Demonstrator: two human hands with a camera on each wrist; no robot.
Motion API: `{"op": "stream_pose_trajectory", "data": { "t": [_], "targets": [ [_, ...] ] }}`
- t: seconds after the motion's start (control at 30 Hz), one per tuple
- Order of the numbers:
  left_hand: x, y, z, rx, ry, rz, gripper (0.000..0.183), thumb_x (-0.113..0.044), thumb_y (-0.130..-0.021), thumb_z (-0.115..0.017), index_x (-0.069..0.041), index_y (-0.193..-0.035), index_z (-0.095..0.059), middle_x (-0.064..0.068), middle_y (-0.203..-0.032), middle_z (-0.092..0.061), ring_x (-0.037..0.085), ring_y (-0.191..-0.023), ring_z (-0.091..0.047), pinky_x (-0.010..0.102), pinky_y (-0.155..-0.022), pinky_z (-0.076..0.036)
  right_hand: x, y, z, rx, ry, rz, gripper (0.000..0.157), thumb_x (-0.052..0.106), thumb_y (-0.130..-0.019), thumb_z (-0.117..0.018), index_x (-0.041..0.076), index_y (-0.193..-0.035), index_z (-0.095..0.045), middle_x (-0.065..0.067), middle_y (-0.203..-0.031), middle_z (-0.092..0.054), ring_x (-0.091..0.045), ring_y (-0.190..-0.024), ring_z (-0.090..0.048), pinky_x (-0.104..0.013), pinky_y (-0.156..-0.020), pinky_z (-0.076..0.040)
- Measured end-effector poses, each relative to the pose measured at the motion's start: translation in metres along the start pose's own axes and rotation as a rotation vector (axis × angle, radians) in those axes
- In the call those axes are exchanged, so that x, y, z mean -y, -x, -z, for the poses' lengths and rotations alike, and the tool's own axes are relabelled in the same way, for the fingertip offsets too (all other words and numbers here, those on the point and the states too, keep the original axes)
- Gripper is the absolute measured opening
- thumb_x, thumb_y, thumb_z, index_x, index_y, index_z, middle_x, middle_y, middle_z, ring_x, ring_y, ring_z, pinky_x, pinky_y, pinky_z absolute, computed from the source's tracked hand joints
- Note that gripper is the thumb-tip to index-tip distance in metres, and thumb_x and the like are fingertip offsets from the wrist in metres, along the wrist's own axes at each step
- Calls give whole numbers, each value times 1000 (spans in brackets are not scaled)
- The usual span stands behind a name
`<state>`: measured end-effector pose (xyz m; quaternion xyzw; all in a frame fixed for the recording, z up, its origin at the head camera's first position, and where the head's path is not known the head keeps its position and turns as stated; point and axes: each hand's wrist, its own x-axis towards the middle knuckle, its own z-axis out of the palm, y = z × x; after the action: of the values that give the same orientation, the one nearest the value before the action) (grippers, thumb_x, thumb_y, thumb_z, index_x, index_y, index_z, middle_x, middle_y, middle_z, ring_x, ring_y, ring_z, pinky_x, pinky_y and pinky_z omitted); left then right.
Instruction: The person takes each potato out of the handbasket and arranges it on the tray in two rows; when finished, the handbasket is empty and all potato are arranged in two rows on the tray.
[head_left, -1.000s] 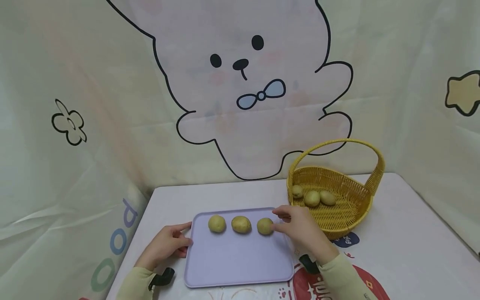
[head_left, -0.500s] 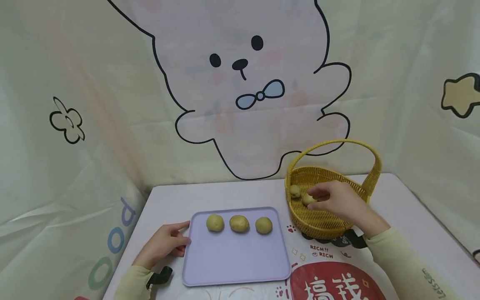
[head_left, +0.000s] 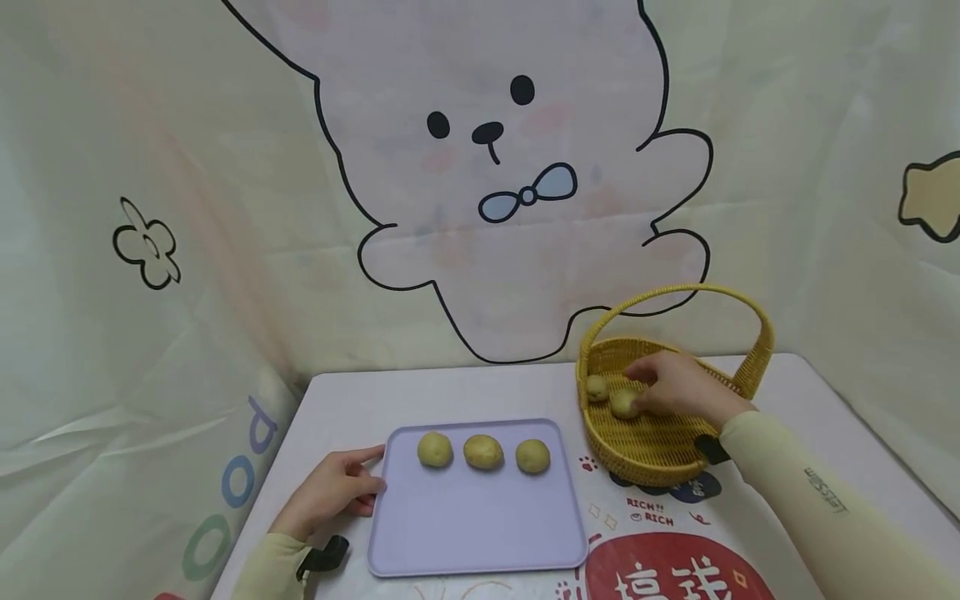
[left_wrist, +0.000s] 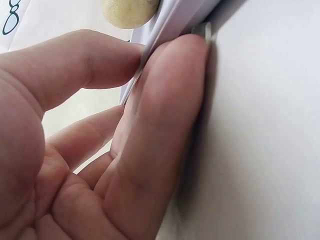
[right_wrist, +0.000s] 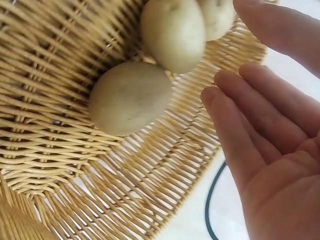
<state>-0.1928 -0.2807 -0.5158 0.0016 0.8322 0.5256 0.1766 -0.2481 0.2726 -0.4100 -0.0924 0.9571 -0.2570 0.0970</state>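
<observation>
My left hand (head_left: pixel 337 492) holds the left edge of a lilac tray (head_left: pixel 476 533); in the left wrist view, its fingers (left_wrist: pixel 160 115) meet the tray's rim close over the tabletop. Three potatoes, a left one (head_left: pixel 435 449), a middle one (head_left: pixel 483 452) and a right one (head_left: pixel 532 457), lie in a row along the tray's far side. Inside the yellow wicker basket (head_left: pixel 637 467), my right hand (head_left: pixel 678 383) reaches over the potatoes. The right wrist view shows its fingers (right_wrist: pixel 270 110) extended, apart from the nearest potato (right_wrist: pixel 131 98). Two more potatoes sit beside that one, one of them (right_wrist: pixel 172 35) touching it.
The basket's tall arched handle (head_left: pixel 697 289) rises above my right hand. A white printed cloth (head_left: pixel 637 525) covers the table. Behind stands a hanging curtain (head_left: pixel 420 333) with a cartoon bear, close to the table's back edge.
My right hand has left the right potato on the tray, moved right to the basket and lowered into it. The left hand stays at the tray's edge.
</observation>
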Motion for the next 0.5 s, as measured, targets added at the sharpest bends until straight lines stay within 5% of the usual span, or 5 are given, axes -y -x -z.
{"op": "stream_pose_trajectory", "data": {
  "t": [0.5],
  "targets": [
    [2, -1, 0, 7, 1, -20, 76, -9, -92, -83, 1, -160, -49, 7, -81, -69, 15, -68, -69, 31, -62, -65, -13, -24, -10, 65, 50, -28, 57, 19, -87, -89, -2, -137, -71, -25, -137, -71, -41, -123, -67, -63, -106, -55]
  ]
}}
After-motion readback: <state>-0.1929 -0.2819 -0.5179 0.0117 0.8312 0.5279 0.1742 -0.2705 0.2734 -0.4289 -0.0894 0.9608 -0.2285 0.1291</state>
